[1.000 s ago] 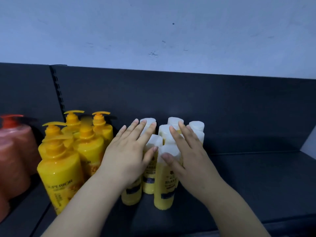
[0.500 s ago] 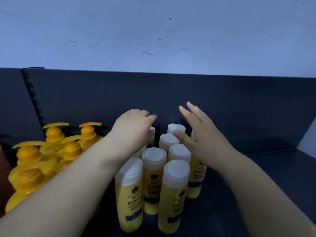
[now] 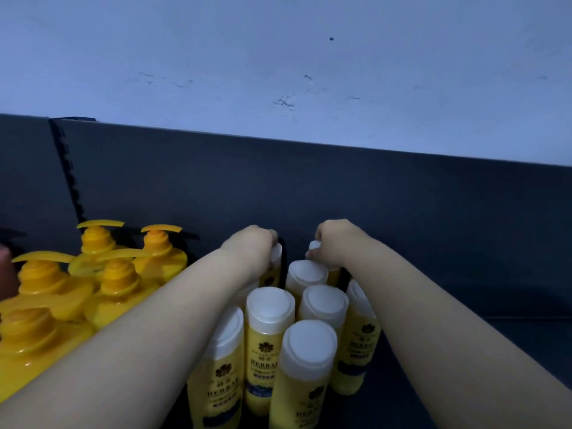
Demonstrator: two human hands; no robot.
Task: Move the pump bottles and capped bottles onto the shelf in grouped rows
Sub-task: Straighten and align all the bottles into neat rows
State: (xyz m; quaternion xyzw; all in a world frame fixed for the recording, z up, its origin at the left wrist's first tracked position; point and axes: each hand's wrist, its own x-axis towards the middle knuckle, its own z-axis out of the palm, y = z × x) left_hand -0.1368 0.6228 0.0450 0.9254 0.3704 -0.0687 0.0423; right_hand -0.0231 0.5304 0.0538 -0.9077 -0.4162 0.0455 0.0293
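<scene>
Reaching over the cluster of capped bottles (image 3: 269, 332) to the rearmost pair, both arms stretched toward the dark back panel (image 3: 402, 212). Left hand (image 3: 249, 247) curled over the white cap of the back-left bottle (image 3: 276, 253), fingers wrapped down out of sight behind it. Right hand (image 3: 332, 243) closed likewise on the cap of the back-right bottle (image 3: 315, 246), thumb and knuckles showing, fingertips hidden. Both grasping at the caps, then, not at the bodies.

Standing upright and packed close on the shelf (image 3: 464, 351), roughly eight capped bottles, several touching at the shoulders, yellow below and white above, labels facing forward. Grouped just to the left, the pump bottles (image 3: 120, 283), yellow throughout, nozzles pointing various ways, nearly touching the left forearm.

Judging by look: smooth rigid plastic, probably full and so moderately heavy for such slim shapes, tall and narrow enough to tip readily. Slick sides likely; wide flat caps giving the firmest purchase from above in so tight a pack, provided they are screwed tight. Better gripped lower on the body once clear of neighbours. Knocking the front bottles with the forearms looks the main risk, one falling likely to topple the rest.
</scene>
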